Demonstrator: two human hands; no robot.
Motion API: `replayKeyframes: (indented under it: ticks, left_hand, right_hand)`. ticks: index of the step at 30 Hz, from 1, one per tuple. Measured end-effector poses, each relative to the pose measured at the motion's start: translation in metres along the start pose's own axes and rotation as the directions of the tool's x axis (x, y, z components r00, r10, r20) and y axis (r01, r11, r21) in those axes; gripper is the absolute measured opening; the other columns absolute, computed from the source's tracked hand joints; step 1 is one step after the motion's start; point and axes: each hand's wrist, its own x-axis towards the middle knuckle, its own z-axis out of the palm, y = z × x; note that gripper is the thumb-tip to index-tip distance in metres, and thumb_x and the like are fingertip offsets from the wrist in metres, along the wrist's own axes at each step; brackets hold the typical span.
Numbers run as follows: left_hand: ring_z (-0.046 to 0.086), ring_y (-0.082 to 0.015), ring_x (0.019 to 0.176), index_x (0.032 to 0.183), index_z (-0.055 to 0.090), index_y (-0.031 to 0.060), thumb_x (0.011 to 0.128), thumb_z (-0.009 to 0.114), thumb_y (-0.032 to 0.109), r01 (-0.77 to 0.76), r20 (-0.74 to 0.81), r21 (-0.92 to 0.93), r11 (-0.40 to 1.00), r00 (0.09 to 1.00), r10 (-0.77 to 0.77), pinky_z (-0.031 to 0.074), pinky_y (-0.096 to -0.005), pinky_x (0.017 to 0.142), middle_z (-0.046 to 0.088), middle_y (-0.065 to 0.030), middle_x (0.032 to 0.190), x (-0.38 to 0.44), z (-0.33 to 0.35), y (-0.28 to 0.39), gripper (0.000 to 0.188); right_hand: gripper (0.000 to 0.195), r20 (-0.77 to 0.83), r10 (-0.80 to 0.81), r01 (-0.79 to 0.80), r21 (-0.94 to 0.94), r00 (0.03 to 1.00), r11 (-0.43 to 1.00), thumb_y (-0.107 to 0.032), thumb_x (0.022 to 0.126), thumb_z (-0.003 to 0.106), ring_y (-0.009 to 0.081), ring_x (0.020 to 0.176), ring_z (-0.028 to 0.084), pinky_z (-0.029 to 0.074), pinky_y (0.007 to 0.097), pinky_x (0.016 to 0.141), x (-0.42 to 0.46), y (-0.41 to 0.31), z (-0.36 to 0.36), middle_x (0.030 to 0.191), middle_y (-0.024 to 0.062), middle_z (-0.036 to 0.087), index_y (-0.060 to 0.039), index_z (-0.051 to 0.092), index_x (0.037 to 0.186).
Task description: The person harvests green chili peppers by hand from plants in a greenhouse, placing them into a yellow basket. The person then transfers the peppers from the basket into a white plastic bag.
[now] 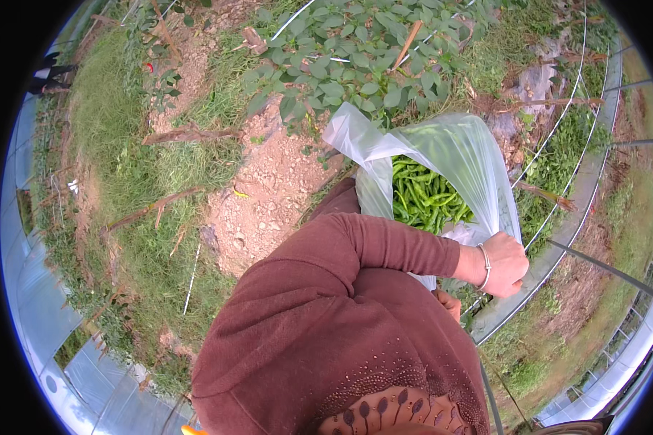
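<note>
A translucent plastic bag (457, 147), its mouth spread wide, holds a heap of long green chili peppers (427, 196). My left hand (503, 265), with a silvery bangle at the wrist, is closed on the gathered rim at the bag's right side. The left forearm, in a maroon sleeve, crosses in front of the bag's near side. Only part of my right hand (449, 304) shows, low beside my torso and below the left wrist; its fingers look curled, and whether it holds anything is hidden. The bag's far left flap stands up loosely.
Leafy pepper plants (348, 60) grow just beyond the bag, with a wooden stake (408, 43) and white strings among them. Bare stony soil (266, 185) and grass lie to the left. White cords and a grey strip (555, 250) run along the right. A dark figure is at the far left edge.
</note>
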Motion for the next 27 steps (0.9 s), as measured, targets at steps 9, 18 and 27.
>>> replayKeyframes:
  ticks: [9,18,27]
  left_hand:
    - [0.063,-0.0343,0.058,0.055,0.064,0.0019,0.064,0.059,0.026,-0.03,0.009,-0.023,0.999,0.999,0.03,0.049,-0.0426,0.055,0.061,-0.0162,0.057,-0.12,0.041,0.05,0.026]
    - [0.065,-0.0334,0.061,0.058,0.066,0.0014,0.064,0.059,0.025,-0.069,-0.083,-0.023,0.997,0.994,0.067,0.052,-0.0421,0.059,0.063,-0.0168,0.06,-0.261,0.02,0.051,0.025]
    - [0.065,-0.0326,0.062,0.058,0.066,0.003,0.061,0.061,0.024,-0.014,-0.246,0.02,1.0,0.969,0.018,0.051,-0.0417,0.057,0.063,-0.0161,0.06,-0.348,-0.011,0.073,0.022]
  right_hand:
    - [0.033,0.075,-0.044,0.047,-0.048,0.996,0.998,-0.011,0.087,0.059,0.0036,0.055,0.029,0.022,0.0241,0.049,-0.055,0.038,0.062,0.058,-0.0087,0.033,-0.0081,0.044,0.058]
    - [0.031,0.039,0.049,-0.044,-0.122,0.998,0.992,-0.008,0.087,0.057,0.0038,0.054,0.031,0.023,0.0238,0.049,-0.107,0.069,0.175,0.057,-0.0076,0.037,-0.0075,0.045,0.058]
    - [0.031,-0.099,0.08,-0.092,-0.13,0.992,0.987,-0.005,0.086,0.055,0.0041,0.052,0.032,0.024,0.0236,0.048,-0.177,0.072,0.257,0.056,-0.0064,0.041,-0.007,0.046,0.057]
